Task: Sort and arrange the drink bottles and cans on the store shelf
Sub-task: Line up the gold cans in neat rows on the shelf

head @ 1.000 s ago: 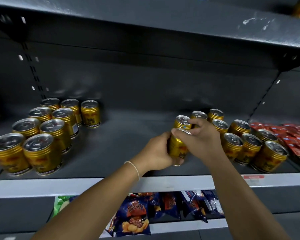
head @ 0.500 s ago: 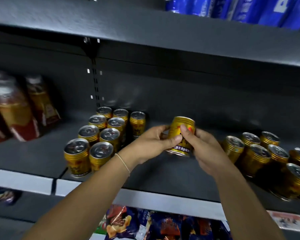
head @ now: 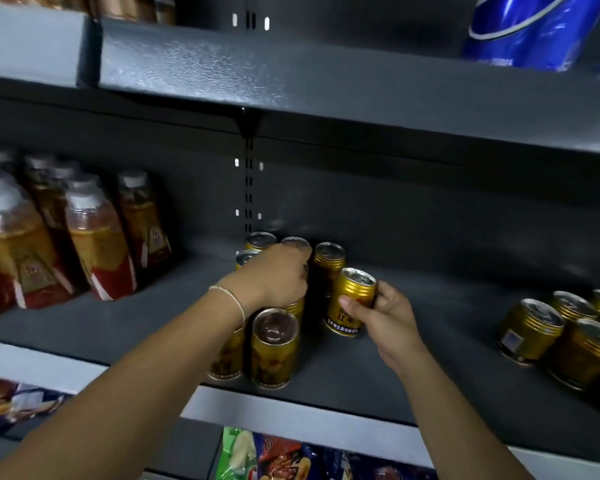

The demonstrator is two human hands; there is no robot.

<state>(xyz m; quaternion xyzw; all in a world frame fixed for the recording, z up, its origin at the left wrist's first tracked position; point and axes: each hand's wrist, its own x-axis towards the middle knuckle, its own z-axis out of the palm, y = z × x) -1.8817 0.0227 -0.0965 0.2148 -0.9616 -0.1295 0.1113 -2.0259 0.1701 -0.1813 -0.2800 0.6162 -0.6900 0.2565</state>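
- The gold can (head: pixel 352 299) is down at shelf level now. Half a second ago it was up in the air between both hands, and a second ago it was coming out of the right-hand group (head: pixel 551 337).
- Only the right hand (head: pixel 388 317) has it. The thumb lies across the label and the fingers wrap round the far side, a firm hold on the can's body.
- The can leans a little, its top tipped to the right. Whether its base is flat on the shelf (head: pixel 413 362) cannot be told from here.
- It sits just beside the right edge of the left cluster (head: pixel 274 344), directly in front of the back-row can (head: pixel 329 259) that stands alone on that side.
- The left hand (head: pixel 278 278) has let go of it and moved over the left cluster, with its back to the camera and its fingers curled down among the can tops. Whether it grips a can or only steadies the block cannot be told — the fingers are hidden.
- For the task, one can has crossed from the right group to the left block and looks set to extend a third column there.
- This placement seems nearly done — what remains is to stand the can straight, snug it against its neighbours and release it.
- Several cans remain in the right-hand group, well apart from the block, so the consolidation is probably at an early stage.
- The amber bottles (head: pixel 97 244) stand further left on the same shelf and play no part in this move.
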